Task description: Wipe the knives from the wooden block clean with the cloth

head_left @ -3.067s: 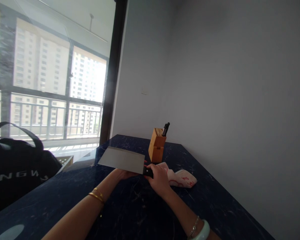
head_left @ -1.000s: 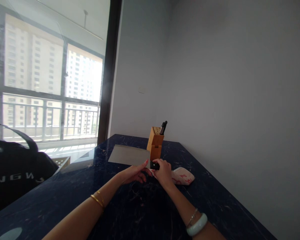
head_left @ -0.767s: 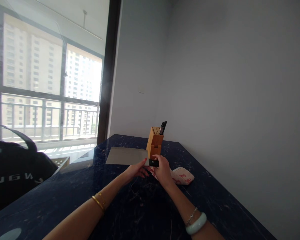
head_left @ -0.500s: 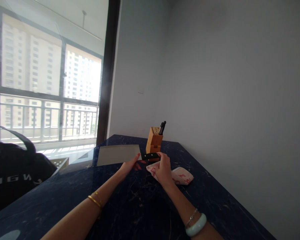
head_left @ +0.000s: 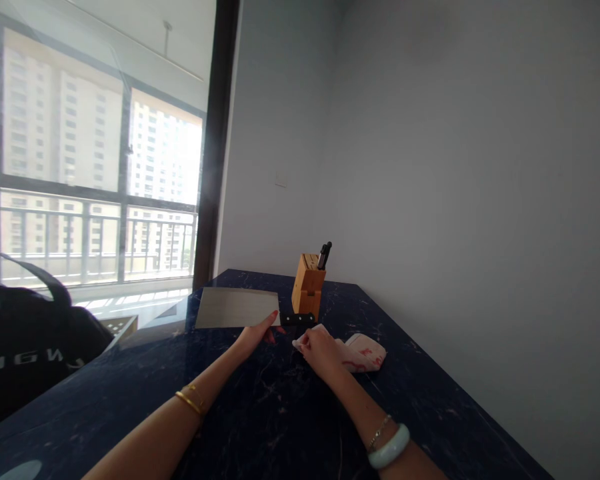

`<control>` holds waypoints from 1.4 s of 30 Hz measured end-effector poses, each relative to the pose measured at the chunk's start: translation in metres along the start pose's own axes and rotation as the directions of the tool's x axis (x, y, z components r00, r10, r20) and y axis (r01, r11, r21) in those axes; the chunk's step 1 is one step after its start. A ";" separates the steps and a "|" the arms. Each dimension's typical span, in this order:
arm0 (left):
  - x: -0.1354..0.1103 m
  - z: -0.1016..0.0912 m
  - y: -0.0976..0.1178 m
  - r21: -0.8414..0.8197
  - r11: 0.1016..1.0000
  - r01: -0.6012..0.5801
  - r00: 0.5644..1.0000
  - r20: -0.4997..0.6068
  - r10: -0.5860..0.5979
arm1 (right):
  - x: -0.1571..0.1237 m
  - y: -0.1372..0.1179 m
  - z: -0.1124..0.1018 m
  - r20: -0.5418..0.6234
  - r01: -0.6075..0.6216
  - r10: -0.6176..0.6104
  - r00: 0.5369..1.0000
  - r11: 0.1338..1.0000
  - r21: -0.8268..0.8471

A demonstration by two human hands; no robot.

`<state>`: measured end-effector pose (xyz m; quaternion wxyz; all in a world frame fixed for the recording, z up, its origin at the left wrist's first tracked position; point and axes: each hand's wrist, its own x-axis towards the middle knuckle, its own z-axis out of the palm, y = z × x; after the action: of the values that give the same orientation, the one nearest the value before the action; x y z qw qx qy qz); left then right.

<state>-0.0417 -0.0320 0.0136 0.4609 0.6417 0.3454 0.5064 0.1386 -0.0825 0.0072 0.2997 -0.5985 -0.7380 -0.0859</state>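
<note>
Head view: nearest are the person's two forearms. The left hand (head_left: 254, 337) lies at the lower edge of a wide steel cleaver (head_left: 237, 308), and its fingers (head_left: 273, 319) touch the blade near the black riveted handle (head_left: 296, 319); I cannot tell if they grip it or only rest there. The fingers (head_left: 301, 343) of the right hand (head_left: 321, 351) pinch together at the corner of a soft white cloth with red marks (head_left: 365, 353). The cleaver lies on a dark blue marble desk (head_left: 420, 407). It looks heavy, stiff and smooth, so the handle seems the safe place to take hold, not the edge. The cloth seems light and easy to fold. Just behind the handle stands an upright wooden knife block (head_left: 306, 293) with black knife handles (head_left: 323, 256). Farther left is a black bag (head_left: 25, 333).
</note>
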 end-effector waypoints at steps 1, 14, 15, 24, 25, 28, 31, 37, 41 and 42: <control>0.000 0.000 -0.001 0.007 1.000 0.005 1.000 0.005 -0.005 | 0.001 0.000 -0.001 -0.017 -0.059 0.059 0.998 0.998 0.009; -0.005 0.016 -0.004 0.077 0.996 0.050 0.987 0.150 -0.061 | 0.010 0.005 -0.001 -0.229 -0.041 0.205 0.952 0.821 0.569; -0.005 0.018 -0.006 0.079 0.995 0.058 0.983 0.169 -0.071 | 0.009 0.004 0.002 -0.218 -0.028 0.192 0.957 0.808 0.588; -0.003 0.027 -0.024 0.129 0.988 0.079 0.958 0.264 -0.111 | 0.005 -0.007 0.002 -0.086 0.005 0.059 0.995 0.792 0.610; -0.002 0.025 -0.025 0.138 0.986 0.089 0.958 0.260 -0.123 | 0.005 -0.008 0.002 -0.074 0.012 0.041 0.996 0.797 0.603; 0.000 0.021 -0.028 0.163 0.979 0.125 0.958 0.238 -0.162 | 0.007 -0.009 0.004 -0.043 0.010 0.015 0.999 0.850 0.526; 0.000 0.019 -0.027 0.171 0.974 0.148 0.959 0.218 -0.184 | 0.008 -0.008 0.008 -0.028 -0.025 0.039 0.999 0.920 0.392; -0.002 0.018 -0.021 0.178 0.972 0.152 0.950 0.244 -0.193 | 0.006 0.000 0.003 -0.061 -0.092 0.112 0.992 0.961 0.259; -0.003 0.018 -0.018 0.186 0.972 0.145 0.943 0.272 -0.193 | 0.008 0.011 0.000 -0.003 -0.134 0.139 0.990 0.957 0.257; -0.003 0.018 -0.017 0.187 0.972 0.142 0.942 0.278 -0.190 | 0.009 0.014 0.000 0.022 -0.141 0.141 0.990 0.947 0.289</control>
<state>-0.0246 -0.0330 -0.0048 0.4939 0.7140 0.3666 0.3344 0.1507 -0.0713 0.0090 0.3891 -0.5994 -0.6980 0.0449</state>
